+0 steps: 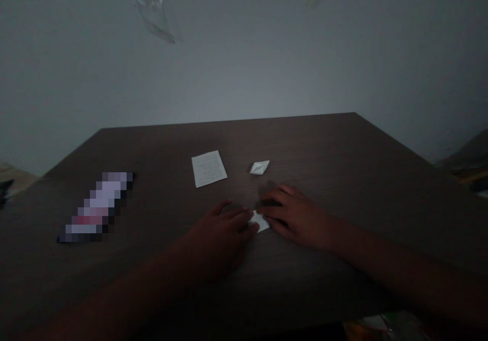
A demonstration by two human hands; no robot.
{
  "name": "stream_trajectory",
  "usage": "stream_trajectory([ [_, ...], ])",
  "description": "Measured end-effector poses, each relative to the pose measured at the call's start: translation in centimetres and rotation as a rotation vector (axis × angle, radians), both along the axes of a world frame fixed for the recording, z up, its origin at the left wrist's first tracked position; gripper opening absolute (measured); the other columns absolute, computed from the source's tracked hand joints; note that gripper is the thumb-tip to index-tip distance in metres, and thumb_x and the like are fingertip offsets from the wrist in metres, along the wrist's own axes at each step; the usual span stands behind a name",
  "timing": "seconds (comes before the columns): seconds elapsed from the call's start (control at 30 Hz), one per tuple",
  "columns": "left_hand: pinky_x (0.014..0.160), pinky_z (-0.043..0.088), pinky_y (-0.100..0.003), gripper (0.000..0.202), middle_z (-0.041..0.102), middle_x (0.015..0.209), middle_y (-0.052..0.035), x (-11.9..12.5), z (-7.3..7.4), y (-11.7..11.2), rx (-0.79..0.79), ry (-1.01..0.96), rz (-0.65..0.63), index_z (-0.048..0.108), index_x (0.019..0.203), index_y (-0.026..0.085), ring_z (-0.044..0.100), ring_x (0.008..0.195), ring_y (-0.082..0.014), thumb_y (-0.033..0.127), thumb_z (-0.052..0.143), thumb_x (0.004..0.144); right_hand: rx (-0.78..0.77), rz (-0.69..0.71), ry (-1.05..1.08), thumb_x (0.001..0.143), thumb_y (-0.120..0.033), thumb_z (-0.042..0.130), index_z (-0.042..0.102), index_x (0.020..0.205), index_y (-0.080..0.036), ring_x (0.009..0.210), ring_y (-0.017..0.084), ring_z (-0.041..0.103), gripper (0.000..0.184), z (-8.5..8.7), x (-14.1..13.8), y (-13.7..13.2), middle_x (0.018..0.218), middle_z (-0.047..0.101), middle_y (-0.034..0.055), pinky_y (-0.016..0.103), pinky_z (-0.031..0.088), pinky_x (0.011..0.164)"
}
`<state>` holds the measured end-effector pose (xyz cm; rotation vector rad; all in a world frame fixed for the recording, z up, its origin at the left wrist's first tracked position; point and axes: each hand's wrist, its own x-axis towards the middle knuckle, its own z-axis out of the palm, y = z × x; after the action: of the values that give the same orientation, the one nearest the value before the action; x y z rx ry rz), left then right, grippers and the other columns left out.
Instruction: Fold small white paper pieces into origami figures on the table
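A small folded piece of white printed paper [260, 221] lies on the dark wooden table between my two hands. My left hand [224, 231] has its thumb and fingertips on the paper's left side. From the right, my right hand [295, 215] holds the other edge with thumb and fingers, covering part of it. Just beyond my fingers rests a small folded paper shape [260, 167], diamond-like with raised, pointed ends. Farther left, a square sheet of printed paper [209, 168] lies flat.
On the left of the table [160, 153] lies a phone-like device [97, 206] with a blurred-out screen. A pale wall [244, 66] stands behind the far edge, with a clear plastic bag [152, 8] against it. Colourful items [385, 326] show below the near edge.
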<state>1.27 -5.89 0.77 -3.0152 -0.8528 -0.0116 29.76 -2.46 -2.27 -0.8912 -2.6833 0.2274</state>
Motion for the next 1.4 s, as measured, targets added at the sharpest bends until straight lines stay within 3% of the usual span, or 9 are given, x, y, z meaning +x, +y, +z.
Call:
stream_trajectory([
  [0.13,0.127,0.054,-0.063,0.039,0.079,0.150,-0.0166,0.3,0.2,0.1,-0.006,0.002,0.022,0.078,0.142,0.019,0.078,0.132,-0.0368,0.026,0.078,0.104,-0.029,-0.035,0.023,0.114,-0.023,0.069,0.087,0.139,-0.028,0.132,0.036,0.065,0.031,0.0,0.1,0.2,0.141,0.076,0.0158,0.058,0.058,0.111],
  [0.4,0.121,0.055,-0.062,0.033,0.081,0.138,-0.0109,0.0,0.5,1.0,-0.071,-0.062,0.001,0.081,0.138,0.022,0.078,0.125,-0.0355,0.018,0.077,0.106,0.008,-0.093,0.035,0.113,-0.022,0.067,0.088,0.130,-0.024,0.126,0.035,0.068,0.027,-0.4,0.4,0.5,0.136,0.079,0.0153,0.058,0.057,0.111],
  [0.5,0.120,0.055,-0.057,0.031,0.081,0.137,-0.0089,-0.2,0.3,1.3,-0.095,-0.090,-0.010,0.081,0.138,0.025,0.076,0.127,-0.0342,0.022,0.076,0.108,0.045,-0.011,0.093,0.113,-0.020,0.065,0.086,0.129,-0.021,0.126,0.033,0.069,0.027,-0.5,0.4,0.4,0.136,0.079,0.0155,0.056,0.057,0.113],
  [0.67,0.122,0.054,-0.058,0.033,0.080,0.144,-0.0085,-0.2,0.5,1.0,-0.109,-0.073,0.031,0.081,0.141,0.027,0.076,0.131,-0.0350,0.023,0.078,0.108,0.026,0.192,0.077,0.112,-0.020,0.066,0.087,0.123,-0.021,0.128,0.031,0.068,0.023,0.1,0.4,0.0,0.134,0.080,0.0130,0.053,0.057,0.115],
  [0.77,0.120,0.054,-0.059,0.031,0.080,0.142,-0.0089,0.0,0.6,0.7,-0.085,-0.073,0.039,0.082,0.138,0.027,0.076,0.129,-0.0358,0.025,0.080,0.107,0.018,0.202,0.078,0.111,-0.019,0.065,0.087,0.122,-0.021,0.129,0.032,0.067,0.025,0.8,0.5,0.0,0.134,0.081,0.0122,0.053,0.057,0.115],
  [0.97,0.117,0.054,-0.052,0.025,0.081,0.131,-0.0057,-0.1,0.0,1.5,-0.038,-0.085,-0.006,0.083,0.133,0.027,0.075,0.122,-0.0318,0.025,0.080,0.108,-0.011,0.206,0.092,0.107,-0.018,0.068,0.086,0.100,-0.019,0.125,0.033,0.069,0.019,1.9,1.0,0.0,0.130,0.080,0.0134,0.054,0.058,0.113],
  [1.1,0.118,0.052,-0.047,0.015,0.079,0.116,-0.0044,0.1,-0.2,2.2,-0.013,-0.098,-0.038,0.085,0.125,0.027,0.073,0.115,-0.0280,0.027,0.077,0.113,0.015,0.230,0.176,0.110,-0.020,0.066,0.083,0.113,-0.017,0.123,0.031,0.072,0.017,1.5,1.2,0.2,0.130,0.081,0.0161,0.055,0.060,0.112],
  [1.23,0.116,0.053,-0.045,0.014,0.078,0.110,-0.0039,0.4,-0.5,2.6,0.006,-0.136,-0.054,0.086,0.121,0.026,0.072,0.110,-0.0262,0.028,0.073,0.116,-0.041,0.201,0.140,0.110,-0.024,0.075,0.080,0.127,-0.018,0.122,0.031,0.074,0.018,0.6,1.2,0.4,0.127,0.081,0.0144,0.053,0.061,0.110],
  [1.4,0.124,0.049,-0.047,0.016,0.079,0.112,-0.0041,0.6,-1.1,3.0,0.042,-0.163,-0.070,0.083,0.114,0.024,0.073,0.115,-0.0261,0.028,0.069,0.119,-0.079,0.181,0.098,0.111,-0.026,0.077,0.081,0.126,-0.019,0.115,0.030,0.076,0.017,0.0,0.7,0.4,0.120,0.082,0.0122,0.052,0.061,0.108],
])
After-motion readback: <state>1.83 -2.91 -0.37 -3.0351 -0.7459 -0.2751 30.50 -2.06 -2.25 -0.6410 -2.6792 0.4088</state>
